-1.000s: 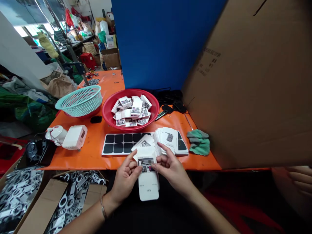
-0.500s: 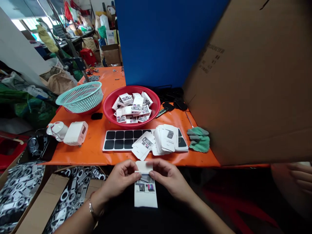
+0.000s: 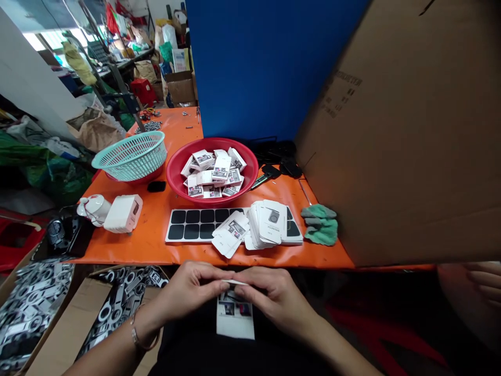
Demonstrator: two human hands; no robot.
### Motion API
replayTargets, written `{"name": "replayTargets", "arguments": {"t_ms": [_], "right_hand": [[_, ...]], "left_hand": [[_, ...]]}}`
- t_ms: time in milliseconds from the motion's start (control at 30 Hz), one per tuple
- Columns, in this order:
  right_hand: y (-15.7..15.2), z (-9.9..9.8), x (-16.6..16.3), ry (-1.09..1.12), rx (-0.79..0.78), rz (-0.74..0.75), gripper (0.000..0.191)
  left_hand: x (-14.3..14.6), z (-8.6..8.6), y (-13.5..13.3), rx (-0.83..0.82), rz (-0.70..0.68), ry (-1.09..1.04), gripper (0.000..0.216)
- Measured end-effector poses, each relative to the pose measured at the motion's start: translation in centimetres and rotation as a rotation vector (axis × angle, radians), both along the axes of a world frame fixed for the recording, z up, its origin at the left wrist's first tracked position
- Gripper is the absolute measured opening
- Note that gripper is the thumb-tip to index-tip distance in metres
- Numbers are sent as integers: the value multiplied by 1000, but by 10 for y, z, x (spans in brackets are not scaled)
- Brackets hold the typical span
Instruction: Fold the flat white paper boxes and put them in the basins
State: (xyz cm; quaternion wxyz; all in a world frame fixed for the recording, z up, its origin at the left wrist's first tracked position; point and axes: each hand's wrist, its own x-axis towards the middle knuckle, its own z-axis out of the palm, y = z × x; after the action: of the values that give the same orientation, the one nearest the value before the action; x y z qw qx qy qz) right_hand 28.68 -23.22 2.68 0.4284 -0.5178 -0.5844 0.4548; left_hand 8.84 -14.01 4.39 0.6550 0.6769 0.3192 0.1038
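Both my hands pinch the top of a small white printed carton (image 3: 235, 318) just below the near edge of the orange table (image 3: 148, 240). My left hand (image 3: 191, 292) grips its upper left and my right hand (image 3: 270, 297) its upper right, with the top flap bent over between the fingertips. On the table just beyond lie a loose flat carton (image 3: 230, 234), a fanned stack of flat white cartons (image 3: 270, 224) and a white sheet of black square pads (image 3: 195, 223). Behind them a red bowl (image 3: 176, 169) holds several folded white cartons.
A teal mesh basket (image 3: 131, 156) sits at the left, with a white device (image 3: 122, 214) nearer me. Green gloves (image 3: 321, 224) lie beside a big cardboard box (image 3: 407, 136) on the right. An open box of metal parts (image 3: 113, 313) stands below left. Another person's hand (image 3: 481, 279) shows at far right.
My hands drew the carton down off the table edge toward me and bent its top flap over; the white lower end that pointed at me a second ago has been folded in.
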Motion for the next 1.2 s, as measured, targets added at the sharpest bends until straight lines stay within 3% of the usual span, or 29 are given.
{"name": "replayTargets", "arguments": {"t_ms": [133,300,500,600,733,800,867,967,1067,1133,1200], "right_hand": [[1,4,0,-16,-34,28,22],[12,13,-4,87,-249,-102,20],[17,4,-6,393,-398,-114,27],[8,-1,-7,305,-313,-123,23],[-11,-4,-5,15,-11,-19,22],[-13,-6,-1,-12,-21,48,26],[-2,-6,5,30,-135,62,27],[38,2,22,179,-246,-86,33],[84,10,40,274,-75,-389,49],[105,5,44,105,-49,-459,48],[114,-10,40,-124,-132,-427,39]], "left_hand": [[0,4,0,78,8,28,23],[9,8,3,-138,162,51,20],[9,2,11,-307,178,50,17],[3,1,12,-196,79,46,16],[-8,4,8,3,-91,-13,19],[-12,2,6,40,-110,8,20],[-13,-5,8,24,-5,36,22],[-9,-27,25,11,370,-32,36],[0,-58,47,191,659,-97,47],[9,-79,57,422,586,-4,45],[20,-99,59,642,375,128,46]]}}
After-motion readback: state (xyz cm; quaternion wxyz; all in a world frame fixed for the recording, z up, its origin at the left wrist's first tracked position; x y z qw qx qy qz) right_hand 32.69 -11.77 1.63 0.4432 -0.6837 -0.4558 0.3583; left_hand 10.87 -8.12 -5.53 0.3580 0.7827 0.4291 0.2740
